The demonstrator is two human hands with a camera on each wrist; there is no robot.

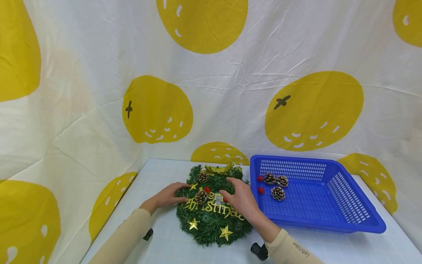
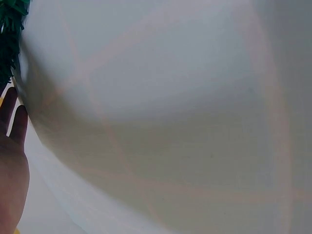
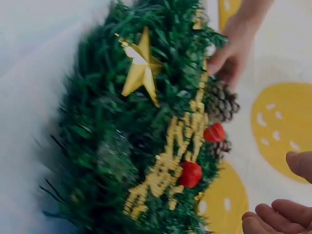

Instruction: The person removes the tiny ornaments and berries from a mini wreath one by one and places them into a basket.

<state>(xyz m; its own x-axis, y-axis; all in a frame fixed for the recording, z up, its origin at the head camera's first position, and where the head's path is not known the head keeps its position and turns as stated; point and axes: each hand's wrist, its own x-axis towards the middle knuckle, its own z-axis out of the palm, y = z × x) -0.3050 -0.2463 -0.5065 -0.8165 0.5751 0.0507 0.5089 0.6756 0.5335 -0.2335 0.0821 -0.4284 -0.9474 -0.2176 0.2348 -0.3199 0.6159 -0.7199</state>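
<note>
A green tinsel wreath (image 1: 211, 229) lies on the table, with gold "Merry Christmas" lettering (image 1: 215, 209) across its middle. Gold stars (image 1: 226, 233), red berries (image 1: 207, 190) and pine cones (image 1: 201, 197) decorate it. At its left edge my left hand (image 1: 169, 197) rests with fingers spread, thumb near the lettering; the left wrist view shows straight fingers beside the green tinsel. My right hand (image 1: 243, 200) hovers over the wreath's right side, thumb and fingers apart, holding nothing. In the right wrist view its fingertips (image 3: 275, 217) stand clear of the red berries.
To the right of the wreath stands a blue plastic basket (image 1: 310, 207), holding several pine cones (image 1: 278, 193) and red berries (image 1: 261, 190) at its left end. A gold bow (image 1: 219, 169) tops the wreath. Behind hangs a white cloth (image 1: 227, 110) with yellow fruit prints.
</note>
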